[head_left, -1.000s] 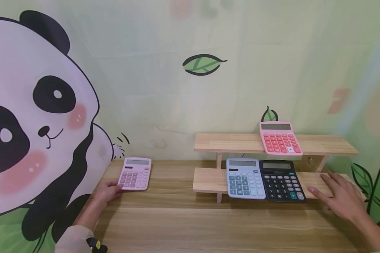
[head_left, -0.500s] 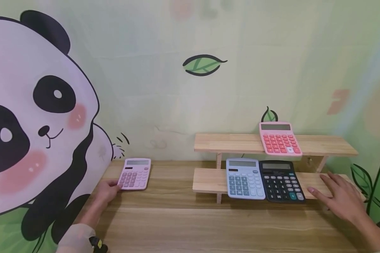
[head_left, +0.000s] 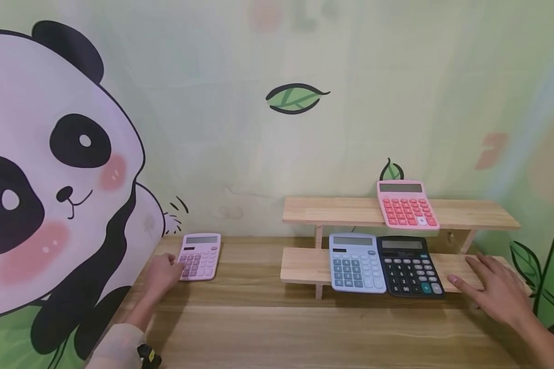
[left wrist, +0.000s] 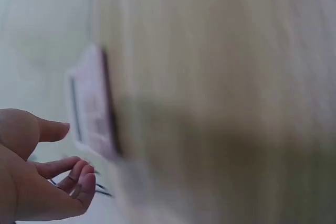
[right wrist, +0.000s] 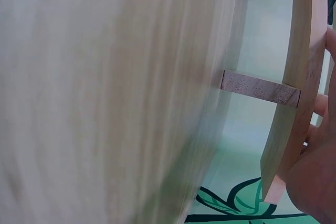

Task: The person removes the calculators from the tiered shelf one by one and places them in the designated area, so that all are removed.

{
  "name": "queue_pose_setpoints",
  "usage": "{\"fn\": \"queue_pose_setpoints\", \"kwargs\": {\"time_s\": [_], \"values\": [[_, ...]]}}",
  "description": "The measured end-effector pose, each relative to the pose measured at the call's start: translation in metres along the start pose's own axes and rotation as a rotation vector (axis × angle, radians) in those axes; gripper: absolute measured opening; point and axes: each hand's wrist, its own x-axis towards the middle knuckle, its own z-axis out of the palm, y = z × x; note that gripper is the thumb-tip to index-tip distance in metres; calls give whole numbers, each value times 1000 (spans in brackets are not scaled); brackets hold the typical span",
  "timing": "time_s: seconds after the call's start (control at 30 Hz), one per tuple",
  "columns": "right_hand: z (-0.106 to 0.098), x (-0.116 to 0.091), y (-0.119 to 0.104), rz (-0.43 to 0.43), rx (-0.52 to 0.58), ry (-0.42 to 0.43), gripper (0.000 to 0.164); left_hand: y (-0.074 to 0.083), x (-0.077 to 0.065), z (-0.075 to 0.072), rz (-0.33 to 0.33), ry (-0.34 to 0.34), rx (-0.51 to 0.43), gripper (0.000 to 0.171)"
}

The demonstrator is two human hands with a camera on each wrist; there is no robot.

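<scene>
A light purple calculator [head_left: 200, 257] lies on the table at the left, face up. My left hand [head_left: 163, 274] is at its lower left corner; in the left wrist view, thumb and loosely bent fingers [left wrist: 73, 174] are apart from the blurred calculator [left wrist: 93, 106] and hold nothing. My right hand [head_left: 498, 289] rests with spread fingers on the right end of the lower shelf [head_left: 457, 269]. Left of that hand a black calculator [head_left: 411, 266] and a light blue calculator [head_left: 357, 263] lean side by side on this shelf. A pink calculator [head_left: 408, 204] stands on the upper shelf [head_left: 332, 210].
The two-tier wooden rack stands on the wood-grain table [head_left: 277, 333], against a green wall cloth [head_left: 212, 128] printed with leaves and a large panda [head_left: 74, 179]. A wooden support [right wrist: 260, 88] holds up the lower shelf in the right wrist view.
My left hand has let go of the light purple calculator's lower left edge and risen slightly beside it. The calculators stay in place, and my right hand has kept still on the shelf.
</scene>
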Motion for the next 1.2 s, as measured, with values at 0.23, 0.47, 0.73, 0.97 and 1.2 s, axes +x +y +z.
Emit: {"fn": "queue_pose_setpoints", "kwargs": {"time_s": [0.23, 0.47, 0.73, 0.97, 1.2], "values": [[0, 2, 0, -9, 13, -3, 94, 91, -19, -1, 176, 33, -200, 55], [-2, 4, 0, -1, 14, -14, 97, 203, -46, 20, 350, 33, -470, 54], [-1, 4, 3, 1, 22, -33, 97, 300, -68, 74, 474, -105, -625, 52], [2, 3, 1, -9, 35, -18, 96, 353, -83, 124, 345, -265, -765, 57], [0, 2, 0, -6, 28, -5, 95, 388, -92, 158, 173, -363, -928, 50]]}}
